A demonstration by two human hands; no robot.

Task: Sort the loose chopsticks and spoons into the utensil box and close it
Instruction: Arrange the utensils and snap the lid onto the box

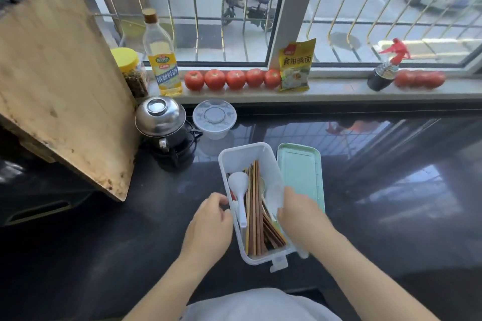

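Note:
A white plastic utensil box point(246, 156) stands open on the dark counter in front of me. Inside lie several brown chopsticks point(254, 214) lengthwise, a white rice spoon point(238, 185) at the left, and a metal spoon partly hidden under the chopsticks. The pale green lid point(300, 172) lies flat on the counter, touching the box's right side. My left hand point(210, 227) rests against the box's left wall, fingers curled. My right hand point(300, 212) is over the box's right wall and the lid's near end, fingers bent down; what they grip is hidden.
A large wooden cutting board point(60, 81) leans at the left. Behind the box stand a steel pot lid on a small black appliance point(161, 122) and a clear plastic bowl point(214, 118). The windowsill holds an oil bottle point(161, 60), a jar, tomatoes point(234, 79), a yellow packet and a spray bottle point(386, 70).

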